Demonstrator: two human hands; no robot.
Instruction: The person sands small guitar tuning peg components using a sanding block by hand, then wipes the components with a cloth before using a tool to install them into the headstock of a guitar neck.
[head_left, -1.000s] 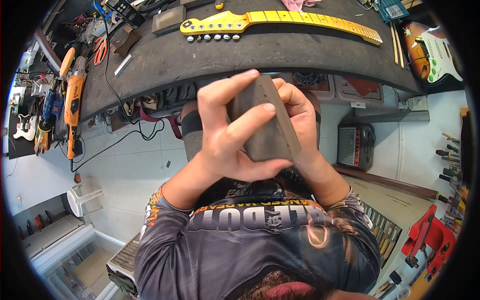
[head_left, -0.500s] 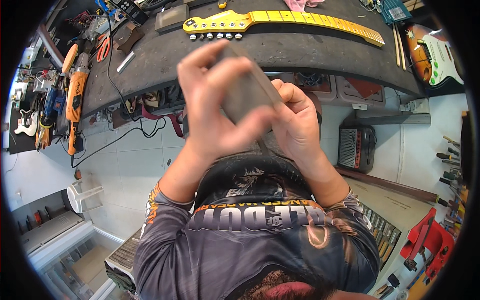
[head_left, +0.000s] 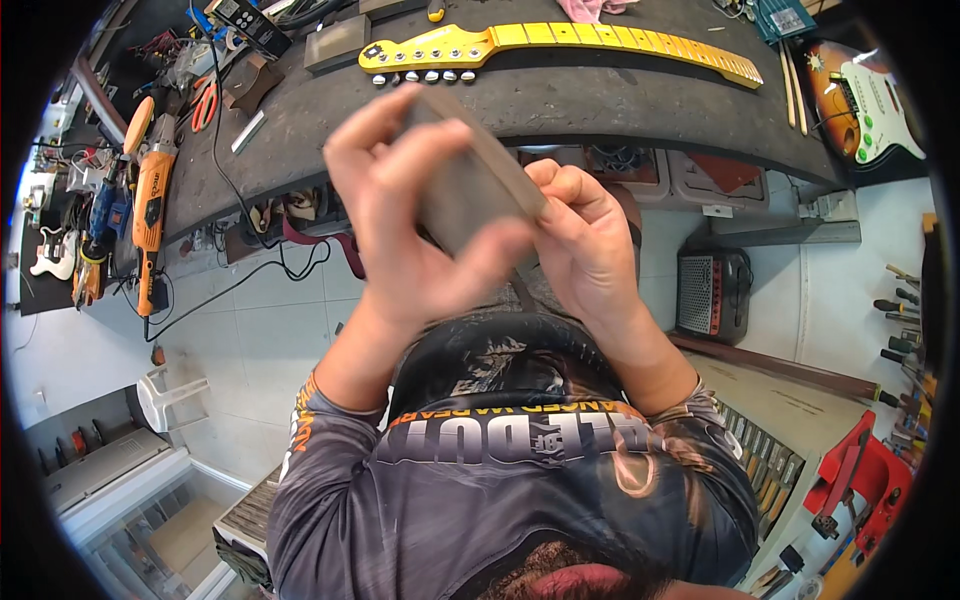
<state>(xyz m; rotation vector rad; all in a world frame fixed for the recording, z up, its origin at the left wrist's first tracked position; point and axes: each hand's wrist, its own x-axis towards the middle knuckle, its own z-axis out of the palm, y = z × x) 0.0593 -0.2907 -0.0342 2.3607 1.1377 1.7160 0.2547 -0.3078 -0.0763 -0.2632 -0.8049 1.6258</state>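
A flat grey rectangular block (head_left: 462,195), perhaps a sharpening stone, is tilted in front of my chest. My left hand (head_left: 385,225) grips it from the left, fingers over its far end and thumb across the near face; motion smears the fingers. At the block's right edge my right hand (head_left: 590,235) is closed in a pinch, its fingertips against or just beside that edge. Whatever sits between those fingertips is too small or hidden to name. Beyond both hands, a yellow guitar neck (head_left: 580,38) with silver tuners lies across the dark workbench (head_left: 330,140).
Another grey block (head_left: 338,44) lies by the headstock. An orange power tool (head_left: 150,205) and its black cable are at the left. A sunburst guitar body (head_left: 865,110) leans at the far right. Below stand a small amplifier (head_left: 712,295) and a red clamp-like tool (head_left: 860,470).
My left hand and the grey block have shifted a little to the left, and the block's face has turned slightly. My right hand has followed a short way left, still pinched.
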